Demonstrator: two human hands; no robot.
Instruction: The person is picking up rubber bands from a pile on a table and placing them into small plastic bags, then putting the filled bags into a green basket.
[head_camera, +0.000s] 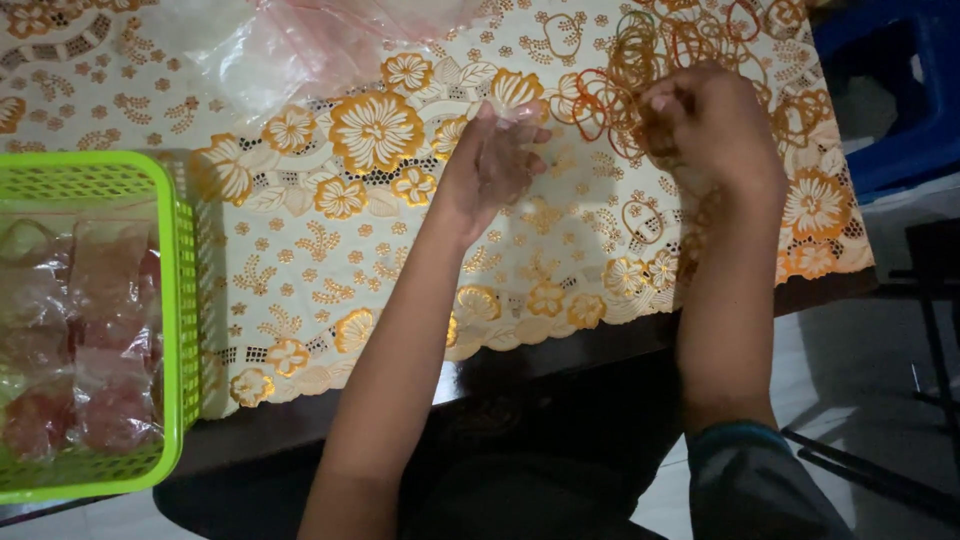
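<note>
My left hand (490, 165) holds a small clear plastic bag (515, 125) up above the table, fingers wrapped around it. My right hand (710, 125) is closed at the edge of a loose pile of orange and green rubber bands (640, 55), fingertips pinched among them; whether a band is caught in them I cannot tell. The two hands are a short gap apart over a white tablecloth (330, 240) printed with orange flowers.
A lime green plastic basket (185, 300) at the left holds several filled clear bags with reddish contents. Crumpled clear plastic sheeting (290, 40) lies at the top. A blue stool (900, 90) stands at the right, beside dark metal legs on the floor.
</note>
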